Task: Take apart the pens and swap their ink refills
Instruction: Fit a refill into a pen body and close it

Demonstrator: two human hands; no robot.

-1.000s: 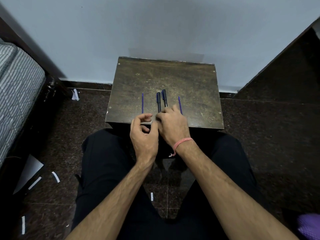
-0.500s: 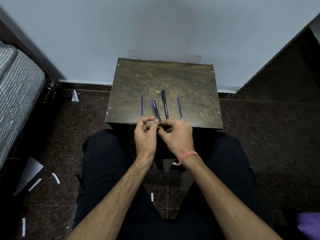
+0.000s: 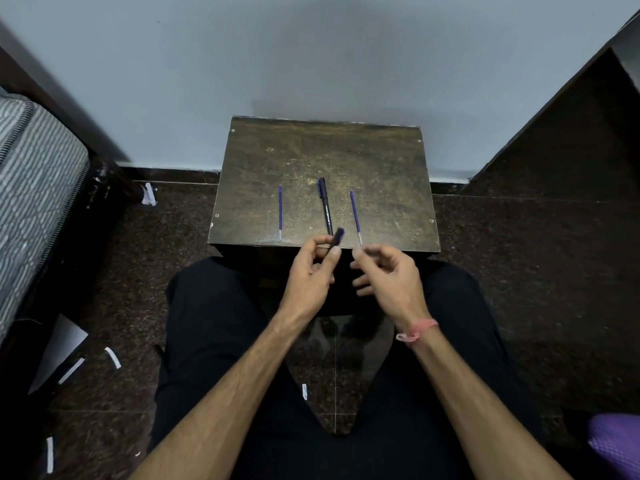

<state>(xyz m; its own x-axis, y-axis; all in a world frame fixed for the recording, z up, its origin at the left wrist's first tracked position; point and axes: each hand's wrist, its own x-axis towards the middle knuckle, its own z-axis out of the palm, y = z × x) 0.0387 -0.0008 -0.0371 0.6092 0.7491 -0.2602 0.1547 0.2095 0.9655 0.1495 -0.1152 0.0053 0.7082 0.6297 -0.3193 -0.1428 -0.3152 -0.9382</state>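
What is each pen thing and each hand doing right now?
Left refill: lying loose on the table.
Right refill: lying loose on the table.
Black pen: lying on the table between the refills, untouched.
Pen barrel: lifted, pinched in the left hand.
Right hand: fingers curled; contents blurred, cannot tell.

Motion blur smears the pen barrel (image 3: pixel 336 238) pinched in the left hand (image 3: pixel 309 276), its lower length hidden behind the fingers (image 3: pixel 333 258). The right hand (image 3: pixel 388 278) is blurred at its fingertips; whether it holds anything cannot be told. A purple object (image 3: pixel 614 443) is cut off at the near right edge.
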